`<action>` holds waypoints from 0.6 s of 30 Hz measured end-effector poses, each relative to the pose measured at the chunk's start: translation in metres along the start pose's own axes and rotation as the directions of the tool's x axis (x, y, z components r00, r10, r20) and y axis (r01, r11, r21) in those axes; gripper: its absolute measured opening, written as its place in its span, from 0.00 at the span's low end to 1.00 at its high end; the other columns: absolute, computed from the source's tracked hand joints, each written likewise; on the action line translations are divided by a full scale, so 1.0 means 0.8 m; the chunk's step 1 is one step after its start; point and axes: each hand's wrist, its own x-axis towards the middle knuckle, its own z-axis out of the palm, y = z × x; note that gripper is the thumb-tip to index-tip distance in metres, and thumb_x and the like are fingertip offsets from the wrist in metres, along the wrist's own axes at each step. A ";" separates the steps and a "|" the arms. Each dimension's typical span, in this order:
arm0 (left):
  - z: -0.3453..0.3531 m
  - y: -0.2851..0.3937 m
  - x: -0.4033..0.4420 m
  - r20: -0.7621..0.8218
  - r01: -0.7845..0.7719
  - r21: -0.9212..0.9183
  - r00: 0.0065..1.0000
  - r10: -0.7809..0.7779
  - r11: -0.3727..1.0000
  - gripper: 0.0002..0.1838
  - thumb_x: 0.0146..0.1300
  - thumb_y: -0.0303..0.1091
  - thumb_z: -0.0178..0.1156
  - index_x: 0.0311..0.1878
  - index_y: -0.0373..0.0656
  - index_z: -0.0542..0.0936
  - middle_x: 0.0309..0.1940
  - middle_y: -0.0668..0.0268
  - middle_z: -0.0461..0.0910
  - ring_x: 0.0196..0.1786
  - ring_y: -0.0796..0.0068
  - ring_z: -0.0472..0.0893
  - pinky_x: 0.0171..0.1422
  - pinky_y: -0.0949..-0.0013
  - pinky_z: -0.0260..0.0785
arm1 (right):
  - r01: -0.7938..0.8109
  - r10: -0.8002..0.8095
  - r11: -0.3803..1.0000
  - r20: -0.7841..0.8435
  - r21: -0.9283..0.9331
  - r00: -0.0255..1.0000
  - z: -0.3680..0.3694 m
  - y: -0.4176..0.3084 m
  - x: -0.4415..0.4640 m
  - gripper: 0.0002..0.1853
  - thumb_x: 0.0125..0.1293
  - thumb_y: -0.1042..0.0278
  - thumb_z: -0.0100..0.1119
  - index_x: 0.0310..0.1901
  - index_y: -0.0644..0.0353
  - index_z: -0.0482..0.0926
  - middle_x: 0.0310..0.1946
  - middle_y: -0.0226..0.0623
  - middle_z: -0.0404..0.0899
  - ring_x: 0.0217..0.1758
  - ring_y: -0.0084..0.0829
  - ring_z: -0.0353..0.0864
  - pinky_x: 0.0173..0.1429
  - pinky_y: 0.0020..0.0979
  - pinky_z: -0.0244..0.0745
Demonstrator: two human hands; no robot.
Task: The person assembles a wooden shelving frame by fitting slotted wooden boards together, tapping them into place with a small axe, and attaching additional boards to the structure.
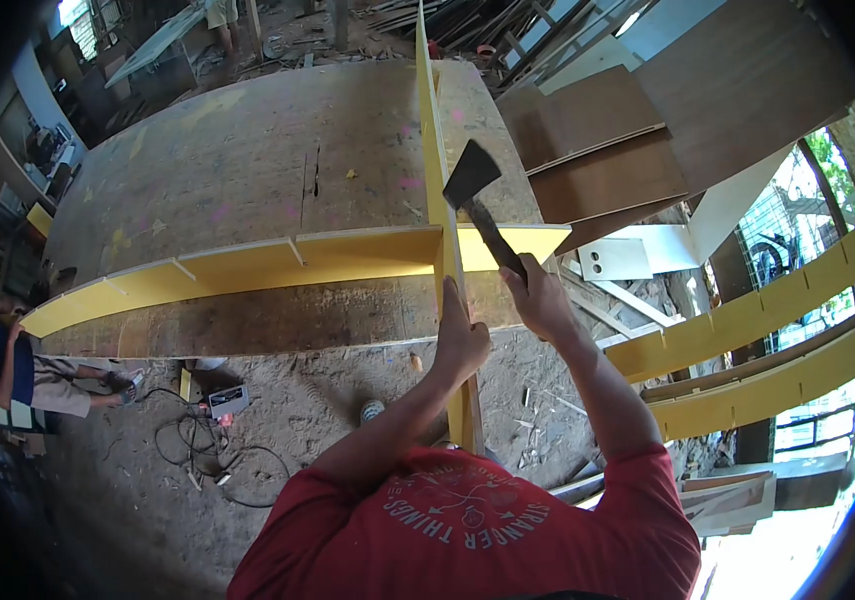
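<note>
Head cam, now: the R hand (pixel 538 300) is clenched round the handle of a hatchet (pixel 473 177), arm reached fwd from the lower R, dark head tipped up & slightly L, close by the long yellow board (pixel 435 150); whether wood is touched by the blade can't be told. Meanwhile the L hand (pixel 462 342) is clasped over the long board's upper edge, nearer the body, fingers pointed fwd, thumb out to the R, elbow bent, forearm slanted in from lower L. And the long board itself? Stood on edge, run fwd over the worktable (pixel 238 140), crossed just beyond the L hand by a slotted yellow board (pixel 348 258), also on edge. Far L, that slotted board's end is met by a co-worker's hand (pixel 16 331).
</note>
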 end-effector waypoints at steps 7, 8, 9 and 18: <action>0.022 -0.034 0.003 -0.191 -0.059 -0.037 0.980 0.051 0.998 0.44 0.67 0.21 0.53 0.85 0.26 0.50 0.76 0.37 0.69 0.79 0.51 0.71 0.81 0.61 0.63 | 0.166 -0.097 0.972 -0.354 0.169 0.930 -0.025 -0.060 0.014 0.19 0.82 0.56 0.60 0.59 0.64 0.71 0.21 0.56 0.81 0.28 0.65 0.84 0.29 0.55 0.75; 0.023 -0.035 0.003 -0.217 -0.068 -0.041 0.974 0.058 0.997 0.44 0.67 0.21 0.53 0.85 0.26 0.50 0.75 0.38 0.70 0.78 0.52 0.73 0.80 0.61 0.64 | 0.182 -0.144 0.980 -0.347 0.079 0.927 -0.011 -0.044 0.014 0.19 0.82 0.56 0.59 0.59 0.64 0.71 0.22 0.57 0.81 0.28 0.66 0.84 0.29 0.56 0.76; 0.020 -0.026 -0.001 -0.157 0.007 -0.150 0.987 -0.031 0.989 0.45 0.65 0.21 0.53 0.85 0.26 0.50 0.78 0.37 0.66 0.81 0.50 0.67 0.84 0.61 0.59 | 0.200 -0.192 0.980 -0.336 -0.013 0.922 0.009 -0.021 0.011 0.19 0.82 0.55 0.59 0.58 0.64 0.71 0.23 0.58 0.82 0.29 0.67 0.84 0.30 0.57 0.76; 0.029 -0.038 -0.024 -0.064 0.109 -0.209 0.990 -0.124 0.972 0.47 0.63 0.19 0.52 0.86 0.25 0.46 0.87 0.38 0.50 0.90 0.53 0.51 0.89 0.66 0.46 | -0.040 0.040 0.999 -0.039 0.021 0.998 0.022 0.012 -0.021 0.19 0.82 0.50 0.56 0.53 0.62 0.76 0.31 0.60 0.85 0.38 0.67 0.86 0.40 0.59 0.77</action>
